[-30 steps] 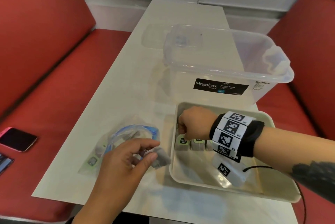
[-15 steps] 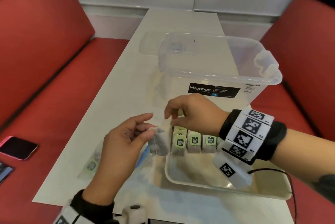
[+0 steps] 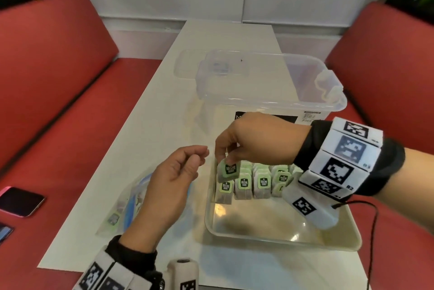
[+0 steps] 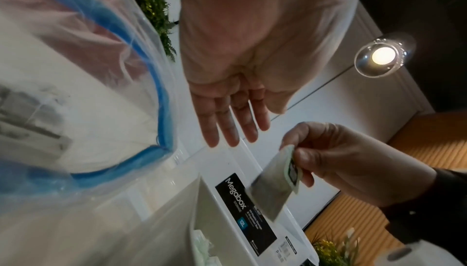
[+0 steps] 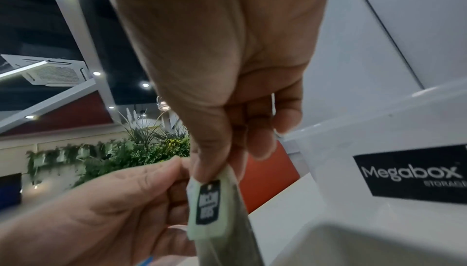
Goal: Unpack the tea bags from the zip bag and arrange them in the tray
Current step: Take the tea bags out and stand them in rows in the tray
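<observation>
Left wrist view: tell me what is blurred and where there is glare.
Left wrist view: the zip bag is smeared close to the lens, the tea bag is motion-blurred, and a ceiling lamp flares. Head view: the tea bag's label reads fairly sharp.

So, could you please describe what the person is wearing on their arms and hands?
Both hands are bare. The right wrist carries a black strap ringed with white blocks printed with black square markers, a white camera pod below it, and a thin black cable trailing off. The left wrist has a similar black cuff, marker blocks and pod. A dark tattoo shows on the right forearm.
</observation>
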### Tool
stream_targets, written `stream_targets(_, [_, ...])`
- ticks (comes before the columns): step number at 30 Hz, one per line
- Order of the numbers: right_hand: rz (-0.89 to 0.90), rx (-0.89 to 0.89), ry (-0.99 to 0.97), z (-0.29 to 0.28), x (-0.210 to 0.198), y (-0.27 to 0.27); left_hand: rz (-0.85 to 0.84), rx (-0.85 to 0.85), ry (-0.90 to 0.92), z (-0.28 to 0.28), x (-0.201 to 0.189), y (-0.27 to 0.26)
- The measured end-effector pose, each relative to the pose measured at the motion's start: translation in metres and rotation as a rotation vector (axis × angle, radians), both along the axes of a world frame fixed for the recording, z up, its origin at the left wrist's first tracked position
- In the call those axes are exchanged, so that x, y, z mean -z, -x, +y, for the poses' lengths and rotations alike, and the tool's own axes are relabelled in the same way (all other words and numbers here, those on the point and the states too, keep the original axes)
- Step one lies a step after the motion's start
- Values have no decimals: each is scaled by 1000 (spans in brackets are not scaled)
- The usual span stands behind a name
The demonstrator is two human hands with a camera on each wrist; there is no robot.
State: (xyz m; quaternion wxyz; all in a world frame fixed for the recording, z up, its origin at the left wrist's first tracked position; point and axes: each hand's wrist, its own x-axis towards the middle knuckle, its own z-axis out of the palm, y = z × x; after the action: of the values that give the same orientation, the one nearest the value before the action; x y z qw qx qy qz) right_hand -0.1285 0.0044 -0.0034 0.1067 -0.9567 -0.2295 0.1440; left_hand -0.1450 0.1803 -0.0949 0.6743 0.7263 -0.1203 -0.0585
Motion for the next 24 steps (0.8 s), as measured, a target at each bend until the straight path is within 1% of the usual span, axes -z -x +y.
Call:
stream_targets(2, [17, 22, -21, 3, 1, -1, 2, 39, -29, -4, 1, 1])
stream_targets(4, [-8, 54, -29, 6, 3, -1, 35, 70, -44, -9, 2, 1])
stream_targets(9, [-35, 88, -99, 8, 4, 0, 12, 17, -98, -17, 2, 1])
stream_targets(13, [-45, 90, -132, 7, 4, 2, 10, 47, -103, -17, 2, 0])
stream_targets(16, [-58, 77, -71, 6, 7, 2, 20, 74, -122, -18, 4, -1])
stream_targets(19, [-45, 64, -1, 3, 11, -2, 13, 46, -133, -15, 9, -1])
stream_targets(22, [33, 83, 70, -3, 24, -10, -39, -11, -205, -4, 11, 1])
stream_targets(24, [100, 99, 129, -4, 40, -16, -78, -6, -279, 5, 13, 5])
